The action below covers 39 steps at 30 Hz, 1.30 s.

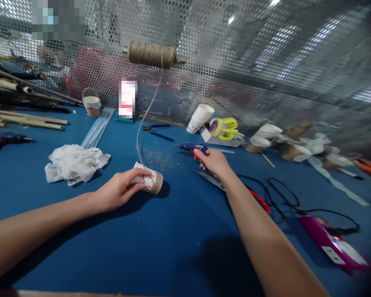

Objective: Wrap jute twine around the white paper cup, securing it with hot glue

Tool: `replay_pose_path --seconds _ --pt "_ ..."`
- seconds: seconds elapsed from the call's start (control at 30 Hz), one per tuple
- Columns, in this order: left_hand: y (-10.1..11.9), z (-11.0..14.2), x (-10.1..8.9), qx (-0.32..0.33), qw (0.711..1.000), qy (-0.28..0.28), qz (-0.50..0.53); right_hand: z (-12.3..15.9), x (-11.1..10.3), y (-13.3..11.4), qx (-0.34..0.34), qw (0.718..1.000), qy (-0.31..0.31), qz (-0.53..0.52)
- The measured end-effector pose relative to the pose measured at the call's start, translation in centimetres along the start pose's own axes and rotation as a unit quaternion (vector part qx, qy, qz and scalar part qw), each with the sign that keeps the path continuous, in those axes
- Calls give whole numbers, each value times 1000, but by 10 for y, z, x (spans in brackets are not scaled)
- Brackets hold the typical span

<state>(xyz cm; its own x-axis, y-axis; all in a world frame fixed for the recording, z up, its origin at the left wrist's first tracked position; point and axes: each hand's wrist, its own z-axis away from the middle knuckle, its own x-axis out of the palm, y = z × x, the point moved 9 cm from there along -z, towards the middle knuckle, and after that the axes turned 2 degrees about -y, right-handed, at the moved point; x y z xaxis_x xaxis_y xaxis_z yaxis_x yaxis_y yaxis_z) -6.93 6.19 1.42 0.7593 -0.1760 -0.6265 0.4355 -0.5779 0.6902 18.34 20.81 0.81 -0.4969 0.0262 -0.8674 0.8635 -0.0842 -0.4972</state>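
Cup [150, 180], seemingly paper, in left hand [117, 190]

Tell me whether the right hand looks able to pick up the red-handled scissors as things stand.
Probably not straight away: the right hand is gripping the glue gun, and its forearm crosses in front of the scissors, hiding their middle.

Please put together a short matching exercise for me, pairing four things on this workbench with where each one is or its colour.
Things:
1. Roll of twine
2. Cup at the end of the roll's strand
3. Glue gun nearest that cup
4. Power strip

Places and colours:
A. Held in the right hand
B. Up at the metal mesh
C. Magenta
D. Held in the left hand

Right pairs: 1-B, 2-D, 3-A, 4-C
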Motion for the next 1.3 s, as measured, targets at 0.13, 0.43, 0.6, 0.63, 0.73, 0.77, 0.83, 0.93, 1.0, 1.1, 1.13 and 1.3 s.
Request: replay_pose_path --seconds 0.13,0.43,0.6,0.63,0.73,0.77,0.83,0.93,1.0,1.1,1.13,1.3 --pt "1 -1 1 7 1000 -1 -3 -8 1 1 -1 999 22 44" --pt "18 1 4 69 997 -10 -20 44 23 -80 -154 986 -69 -14" --pt "28 4 9 109 994 -26 -15 102 84 -142 -202 847 -401 -284" --pt "27 5 9 107 994 -25 -11 103 84 -146 -194 836 -399 -323" --pt "23 4 8 78 997 -24 14 97 70 -141 -173 833 -326 -412" --pt "21 4 6 62 997 -20 29 96 62 -137 -168 835 -296 -432" --pt "16 3 5 25 998 -15 58 98 46 -127 -162 840 -246 -455" --pt "8 4 6 -17 995 -17 92 104 30 -116 -157 852 -196 -461" --pt "4 5 9 -39 993 -25 109 108 25 -110 -149 856 -173 -464" --pt "-1 6 11 -62 989 -27 135 109 24 -106 -136 858 -154 -470" --pt "-1 6 11 -66 987 -24 145 109 23 -105 -136 859 -148 -472" --pt "-2 6 12 -76 985 -26 152 109 21 -104 -145 864 -123 -467"
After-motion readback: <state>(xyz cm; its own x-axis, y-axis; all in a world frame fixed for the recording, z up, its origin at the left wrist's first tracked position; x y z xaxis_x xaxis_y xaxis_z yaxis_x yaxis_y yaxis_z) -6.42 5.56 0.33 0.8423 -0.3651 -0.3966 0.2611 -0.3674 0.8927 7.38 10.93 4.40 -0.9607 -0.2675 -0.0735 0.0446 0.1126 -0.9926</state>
